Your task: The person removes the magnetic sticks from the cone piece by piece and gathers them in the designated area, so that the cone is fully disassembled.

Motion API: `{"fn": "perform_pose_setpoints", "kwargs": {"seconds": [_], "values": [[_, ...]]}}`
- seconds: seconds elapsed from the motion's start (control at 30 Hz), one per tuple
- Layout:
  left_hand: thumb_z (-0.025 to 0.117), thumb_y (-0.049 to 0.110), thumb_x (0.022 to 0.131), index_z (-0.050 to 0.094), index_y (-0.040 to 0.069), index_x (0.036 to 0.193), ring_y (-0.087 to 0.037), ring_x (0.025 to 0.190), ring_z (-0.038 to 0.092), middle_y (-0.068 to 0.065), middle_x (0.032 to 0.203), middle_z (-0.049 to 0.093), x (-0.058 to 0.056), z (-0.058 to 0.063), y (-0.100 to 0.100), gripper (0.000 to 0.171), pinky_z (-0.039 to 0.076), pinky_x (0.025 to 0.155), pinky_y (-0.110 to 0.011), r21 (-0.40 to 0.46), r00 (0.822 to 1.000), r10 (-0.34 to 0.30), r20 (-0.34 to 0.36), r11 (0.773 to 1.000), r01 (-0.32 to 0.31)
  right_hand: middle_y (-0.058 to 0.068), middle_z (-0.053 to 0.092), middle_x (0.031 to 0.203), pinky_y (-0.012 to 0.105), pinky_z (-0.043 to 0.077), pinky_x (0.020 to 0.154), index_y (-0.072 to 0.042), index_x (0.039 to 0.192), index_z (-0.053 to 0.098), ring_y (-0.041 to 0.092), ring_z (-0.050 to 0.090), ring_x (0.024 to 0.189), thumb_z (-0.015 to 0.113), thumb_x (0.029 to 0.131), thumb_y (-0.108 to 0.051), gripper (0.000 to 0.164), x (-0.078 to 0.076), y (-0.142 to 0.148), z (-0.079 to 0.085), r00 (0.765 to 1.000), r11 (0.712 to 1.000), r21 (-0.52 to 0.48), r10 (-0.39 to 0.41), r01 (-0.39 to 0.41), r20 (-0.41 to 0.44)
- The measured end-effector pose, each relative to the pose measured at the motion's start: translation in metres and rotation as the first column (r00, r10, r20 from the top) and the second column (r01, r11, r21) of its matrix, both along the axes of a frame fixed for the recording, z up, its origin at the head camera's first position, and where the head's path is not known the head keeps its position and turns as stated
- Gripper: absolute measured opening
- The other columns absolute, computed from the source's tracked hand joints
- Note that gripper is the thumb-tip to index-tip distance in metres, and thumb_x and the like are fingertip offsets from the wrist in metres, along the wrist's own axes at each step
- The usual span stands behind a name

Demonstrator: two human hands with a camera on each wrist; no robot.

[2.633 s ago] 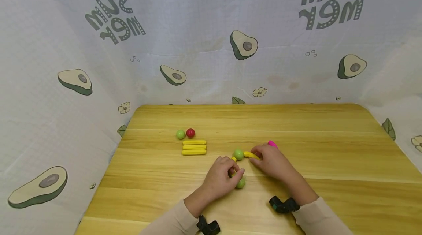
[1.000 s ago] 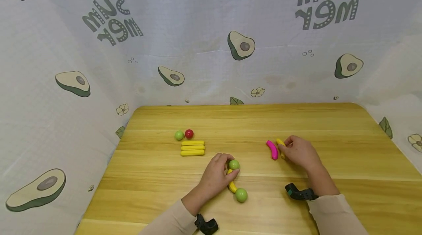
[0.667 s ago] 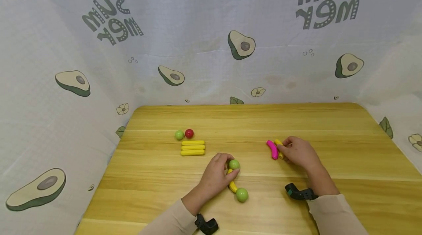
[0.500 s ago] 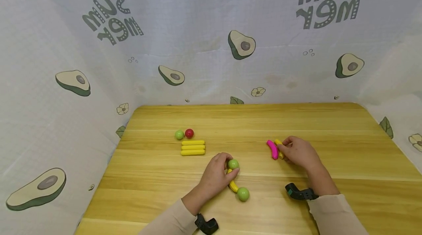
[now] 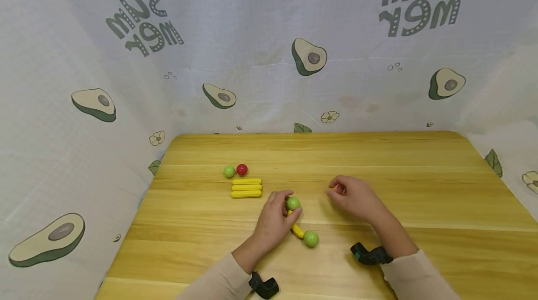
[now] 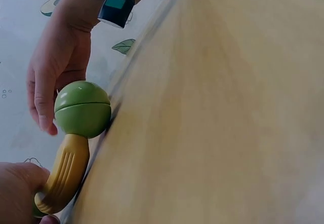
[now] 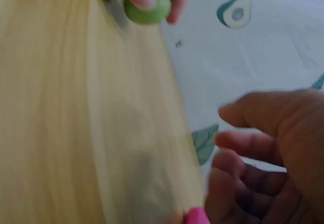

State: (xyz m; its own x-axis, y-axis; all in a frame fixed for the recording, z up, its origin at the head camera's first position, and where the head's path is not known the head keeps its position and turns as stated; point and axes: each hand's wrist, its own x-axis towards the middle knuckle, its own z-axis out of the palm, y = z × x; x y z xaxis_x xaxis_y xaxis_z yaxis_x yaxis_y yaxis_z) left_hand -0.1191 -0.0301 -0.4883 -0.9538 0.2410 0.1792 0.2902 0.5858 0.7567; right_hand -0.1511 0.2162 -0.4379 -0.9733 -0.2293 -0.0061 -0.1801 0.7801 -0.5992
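Observation:
My left hand (image 5: 273, 220) grips a green ball (image 5: 293, 203) between its thumb and fingers. From that ball a curved yellow stick (image 5: 297, 231) runs to a second green ball (image 5: 311, 239) nearer me. In the left wrist view the ridged yellow stick (image 6: 65, 169) meets the seamed green ball (image 6: 82, 109). My right hand (image 5: 355, 199) is over the table to the right, fingers loosely curled, nothing seen between thumb and fingers. A bright pink curved piece (image 7: 196, 217) shows by its fingers in the right wrist view; the hand hides it in the head view.
Three straight yellow sticks (image 5: 246, 188) lie side by side on the wooden table (image 5: 399, 155), left of my hands. Behind them sit another green ball (image 5: 229, 171) and a red ball (image 5: 242, 169). Printed cloth (image 5: 260, 57) hangs along the back and sides.
My right hand has set the yellow curved stick beside the pink one, let go and moved left. The left hand has shifted the joined balls and stick slightly away from me.

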Motion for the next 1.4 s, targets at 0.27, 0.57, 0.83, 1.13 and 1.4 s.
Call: {"fn": "perform_pose_setpoints", "kwargs": {"seconds": [0.27,0.57,0.83,1.13,1.4], "values": [[0.076,0.021,0.094,0.065,0.006,0.125,-0.004,0.078,0.056,-0.008,0.108,0.058,-0.004,-0.002,-0.001,0.036,0.053,0.07,-0.018,0.174,0.998,0.038,0.043,0.984,-0.044,-0.005,0.067,0.088,0.023,0.051,0.069,-0.012,0.104,0.071,0.009,0.059,0.077,0.074,0.095,-0.033,0.023,0.009,-0.025,-0.009,0.949,0.957,-0.145,0.273,-0.251,0.16],[0.078,0.018,0.092,0.061,0.005,0.126,-0.006,0.084,0.064,-0.01,0.109,0.064,-0.01,-0.001,-0.009,0.04,0.055,0.072,-0.018,0.344,0.981,-0.046,0.189,0.939,-0.022,-0.012,0.066,0.091,0.024,0.049,0.077,-0.022,0.096,0.072,0.003,0.056,0.083,0.081,0.087,-0.039,0.021,0.016,-0.038,-0.018,0.938,0.944,-0.047,0.329,-0.326,0.113],[0.075,0.019,0.094,0.061,0.007,0.129,-0.014,0.098,0.068,-0.01,0.115,0.069,-0.015,0.005,-0.018,0.04,0.056,0.082,-0.019,0.352,0.972,-0.117,0.203,0.935,0.039,-0.014,0.064,0.086,0.023,0.047,0.073,-0.023,0.092,0.073,0.002,0.054,0.078,0.078,0.09,-0.03,0.009,0.014,-0.039,-0.02,0.941,0.947,-0.038,0.322,-0.32,0.105],[0.076,0.025,0.094,0.065,0.01,0.124,-0.012,0.09,0.064,-0.008,0.108,0.07,-0.032,0.02,-0.04,0.036,0.054,0.076,-0.018,0.347,0.993,0.05,0.109,0.934,-0.085,-0.012,0.065,0.085,0.023,0.047,0.071,-0.019,0.092,0.071,0.001,0.053,0.077,0.078,0.09,-0.029,0.012,0.014,-0.039,-0.018,0.944,0.948,-0.044,0.318,-0.316,0.09],[0.076,0.02,0.093,0.067,0.009,0.133,-0.023,0.099,0.067,-0.013,0.119,0.064,-0.055,0.036,-0.088,0.042,0.056,0.08,-0.018,0.395,0.965,0.259,0.037,0.883,-0.252,-0.013,0.064,0.084,0.022,0.046,0.071,-0.02,0.091,0.07,0.001,0.052,0.076,0.078,0.09,-0.027,0.011,0.014,-0.039,-0.018,0.945,0.949,-0.043,0.316,-0.313,0.079]]}}
